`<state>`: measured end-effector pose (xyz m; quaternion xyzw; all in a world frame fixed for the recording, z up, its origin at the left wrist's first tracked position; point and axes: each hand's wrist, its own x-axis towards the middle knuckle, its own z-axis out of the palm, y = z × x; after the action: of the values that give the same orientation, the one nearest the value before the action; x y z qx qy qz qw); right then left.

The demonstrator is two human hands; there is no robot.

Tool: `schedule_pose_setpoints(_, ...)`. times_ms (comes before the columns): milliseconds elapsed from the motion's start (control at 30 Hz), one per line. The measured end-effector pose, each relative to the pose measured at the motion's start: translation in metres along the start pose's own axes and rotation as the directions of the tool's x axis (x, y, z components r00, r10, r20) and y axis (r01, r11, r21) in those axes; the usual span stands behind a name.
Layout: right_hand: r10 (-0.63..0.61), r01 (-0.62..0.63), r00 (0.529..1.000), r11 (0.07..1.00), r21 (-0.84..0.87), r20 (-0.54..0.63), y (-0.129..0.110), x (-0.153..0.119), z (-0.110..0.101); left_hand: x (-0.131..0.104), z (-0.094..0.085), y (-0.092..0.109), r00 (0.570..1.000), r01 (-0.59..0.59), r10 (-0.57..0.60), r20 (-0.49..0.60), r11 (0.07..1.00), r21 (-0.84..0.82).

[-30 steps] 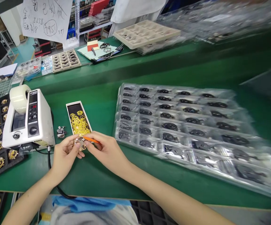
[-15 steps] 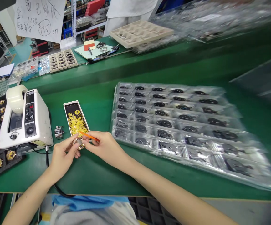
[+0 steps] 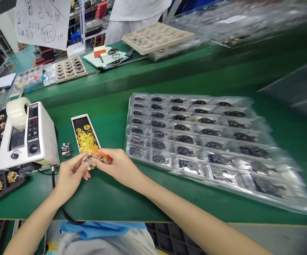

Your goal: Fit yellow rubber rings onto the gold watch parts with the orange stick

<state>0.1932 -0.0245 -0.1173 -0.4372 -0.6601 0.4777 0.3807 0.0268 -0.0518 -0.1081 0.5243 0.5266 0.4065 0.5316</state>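
Between the fingers and thumb of my left hand [image 3: 71,174] is a small round gold-and-silver watch part [image 3: 90,165], partly hidden by my fingers. My right hand [image 3: 118,166] pinches a thin orange pointed tool [image 3: 104,155]; its fingertips meet the edge of the watch part. Just beyond both hands lies a narrow white-rimmed box [image 3: 98,139], with many loose yellow ring-shaped pieces [image 3: 85,139] heaped on its black bottom. A small metal counter [image 3: 66,150] stands left of the box.
On the left is a white tape dispenser [image 3: 44,138] with a cable, beside a black tray [image 3: 20,180] of gold round parts. Clear plastic trays [image 3: 196,166] with black pieces spread at right. A beige tray [image 3: 156,37] and a clipboard [image 3: 97,61] sit on the back ledge. A person [image 3: 136,17] stands behind.
The view has shifted very slightly. Both hands stay together over the watch part with hardly any movement; the person behind has moved a little left.
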Motion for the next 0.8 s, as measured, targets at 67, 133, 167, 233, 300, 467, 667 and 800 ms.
schedule_pose_setpoints(67,0.011,-0.011,1.0,1.0,0.008,0.004,0.0004,0.0003,0.0004,0.0,0.0001,0.0002,1.0,0.004,-0.004,0.0,1.0,-0.006)
schedule_pose_setpoints(133,0.02,-0.02,1.0,1.0,0.006,0.005,0.0011,0.0005,0.0009,0.0,0.0003,0.0003,1.0,0.007,-0.007,0.001,1.0,-0.01)
schedule_pose_setpoints(167,0.022,-0.022,1.0,1.0,0.002,0.005,0.0013,0.0005,0.0012,0.0,0.0005,0.0003,1.0,0.008,-0.008,-0.001,1.0,-0.009)
schedule_pose_setpoints(233,0.021,-0.021,1.0,1.0,-0.014,0.0,0.0016,0.0003,0.0018,0.0,0.0011,0.0004,1.0,0.012,-0.012,-0.008,1.0,-0.008)
schedule_pose_setpoints(300,0.009,-0.01,1.0,0.999,-0.039,-0.013,0.0014,-0.0002,0.0025,0.0,0.002,0.0006,1.0,0.016,-0.016,-0.02,1.0,-0.012)
schedule_pose_setpoints(467,-0.034,0.031,0.999,0.996,-0.081,-0.03,0.0,-0.0011,0.0034,0.0,0.0035,0.0004,0.999,0.026,-0.027,-0.041,0.999,-0.031)
schedule_pose_setpoints(667,-0.044,0.042,0.999,0.997,-0.072,-0.024,0.0008,-0.0004,0.0041,0.0004,0.0031,0.0005,0.998,0.042,-0.044,-0.05,0.998,-0.043)
schedule_pose_setpoints(800,-0.058,0.056,0.998,0.995,-0.078,-0.027,0.0016,-0.0014,0.0057,0.0007,0.0053,0.0012,0.996,0.048,-0.052,-0.067,0.997,-0.055)
